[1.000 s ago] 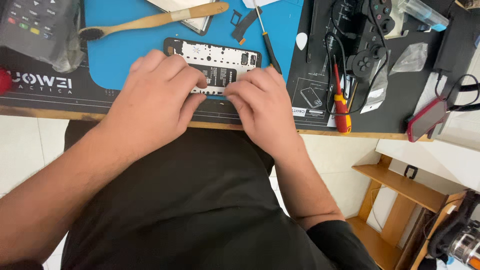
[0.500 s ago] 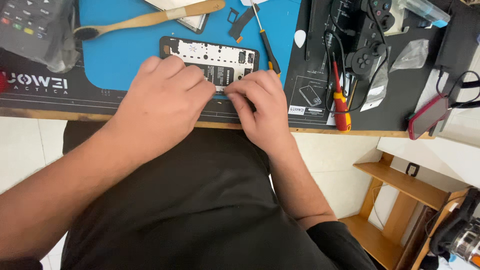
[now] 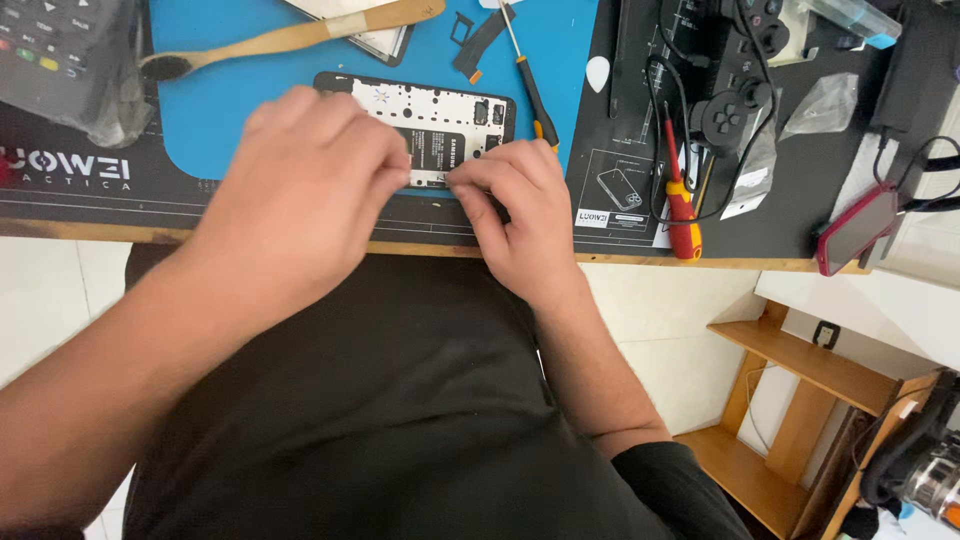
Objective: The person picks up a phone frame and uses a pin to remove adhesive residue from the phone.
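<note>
An opened phone (image 3: 440, 115) with its back off lies on a blue mat (image 3: 240, 100), showing a white inner frame and a dark battery. My left hand (image 3: 310, 190) covers the phone's near left part, fingers curled and pressed against its lower edge. My right hand (image 3: 515, 210) rests at the near edge beside it, fingertips pinched together at the phone's lower edge, touching the left fingertips. What the fingers pinch is hidden.
A wooden brush (image 3: 290, 38) and a black-and-yellow screwdriver (image 3: 528, 80) lie on the blue mat. A red screwdriver (image 3: 680, 200), game controller (image 3: 735, 105), white pick (image 3: 597, 73), plastic bags and a red phone (image 3: 855, 230) sit on the black mat to the right. A wooden shelf (image 3: 800, 370) stands below right.
Both hands have drawn back toward the table's near edge, uncovering more of the phone. The fingertips now meet at its lower edge.
</note>
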